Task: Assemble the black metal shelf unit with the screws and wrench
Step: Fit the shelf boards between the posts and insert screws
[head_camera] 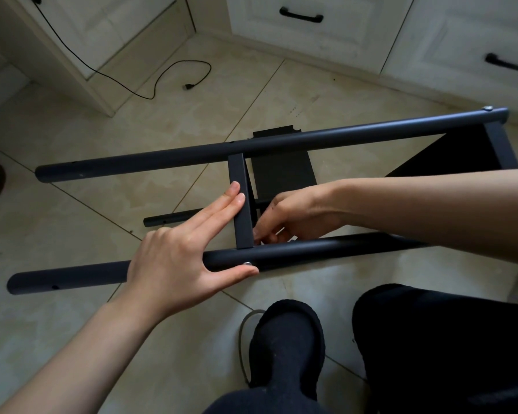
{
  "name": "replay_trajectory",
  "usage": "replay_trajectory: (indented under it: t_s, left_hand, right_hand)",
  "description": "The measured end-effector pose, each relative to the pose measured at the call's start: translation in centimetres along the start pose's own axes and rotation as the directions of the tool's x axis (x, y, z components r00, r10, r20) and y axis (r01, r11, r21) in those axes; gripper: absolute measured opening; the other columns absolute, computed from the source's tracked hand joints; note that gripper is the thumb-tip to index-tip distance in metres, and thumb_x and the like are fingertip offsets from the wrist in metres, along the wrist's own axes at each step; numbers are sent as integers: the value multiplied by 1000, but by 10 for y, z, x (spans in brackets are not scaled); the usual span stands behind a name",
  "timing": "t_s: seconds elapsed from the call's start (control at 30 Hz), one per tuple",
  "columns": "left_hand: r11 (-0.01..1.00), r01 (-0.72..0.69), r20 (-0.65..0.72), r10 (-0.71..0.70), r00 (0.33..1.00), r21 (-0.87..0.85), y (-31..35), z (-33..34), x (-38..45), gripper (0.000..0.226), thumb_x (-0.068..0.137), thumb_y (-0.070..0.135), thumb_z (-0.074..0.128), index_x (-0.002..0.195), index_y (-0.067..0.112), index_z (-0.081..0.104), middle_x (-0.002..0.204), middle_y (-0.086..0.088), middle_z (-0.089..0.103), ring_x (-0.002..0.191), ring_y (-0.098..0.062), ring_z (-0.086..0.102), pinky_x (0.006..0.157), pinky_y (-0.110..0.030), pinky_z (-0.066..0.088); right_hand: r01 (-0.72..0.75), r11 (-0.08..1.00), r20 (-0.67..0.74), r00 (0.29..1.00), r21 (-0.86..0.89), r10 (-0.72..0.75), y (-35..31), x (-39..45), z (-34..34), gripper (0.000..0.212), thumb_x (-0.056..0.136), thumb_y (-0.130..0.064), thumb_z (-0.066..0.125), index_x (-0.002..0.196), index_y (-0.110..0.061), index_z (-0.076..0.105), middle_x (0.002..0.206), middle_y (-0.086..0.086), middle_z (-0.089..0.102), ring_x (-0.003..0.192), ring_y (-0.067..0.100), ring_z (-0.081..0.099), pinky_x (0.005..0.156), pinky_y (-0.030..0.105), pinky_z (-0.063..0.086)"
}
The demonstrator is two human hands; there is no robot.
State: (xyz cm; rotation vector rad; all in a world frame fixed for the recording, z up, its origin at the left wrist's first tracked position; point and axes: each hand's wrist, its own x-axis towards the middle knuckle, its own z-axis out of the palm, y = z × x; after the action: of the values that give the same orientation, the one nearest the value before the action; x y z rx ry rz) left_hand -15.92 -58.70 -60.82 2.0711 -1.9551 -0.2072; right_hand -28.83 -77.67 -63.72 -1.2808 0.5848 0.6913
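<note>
- Nearest the lens I see a black slipper (287,345) and a dark trouser leg (443,348) on the tiled floor (72,222).
- Shelf frame (251,147) lies on its side across the floor: round matte-black tubes, a flat rectangular crossbar (240,201) between them.
- Left hand (177,261): fingers straight, pressed on crossbar and near tube (72,277), thumb beside a silver screw (247,263).
- Right hand (293,216): fingers curled behind the joint; can't tell what they grasp.
- Black panel (281,171) lies flat beyond.
</note>
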Motion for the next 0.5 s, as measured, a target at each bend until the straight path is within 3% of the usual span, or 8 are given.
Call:
replay_trajectory:
  t_s: [0.17,0.37,0.5]
  left_hand:
    - [1000,1,-4,-1,1000,7,-1,1,0,90,79,79,49,154,30,38,161,21,26,69,-9,70,54,-28,56]
    - [1000,-1,-2,1,1000,9,0,0,0,90,80,78,49,154,28,39,161,19,28,66,-8,68,52,-25,54]
    - [1000,-5,-1,5,1000,7,0,0,0,90,80,79,48,153,27,40,161,17,29,65,-7,68,52,-22,52]
  right_hand:
    - [6,1000,-51,999,1,-6,-1,2,7,15,96,-23,59,88,-11,63,75,1,57,70,11,53,70,24,45]
    - [-15,1000,-25,1000,-8,15,-3,-3,1,30,94,-22,61,66,-16,67,70,1,53,72,14,48,78,31,38]
    - [-6,1000,-60,998,-18,5,1,-3,1,16,93,-23,64,81,-13,66,71,1,55,71,13,51,72,27,42]
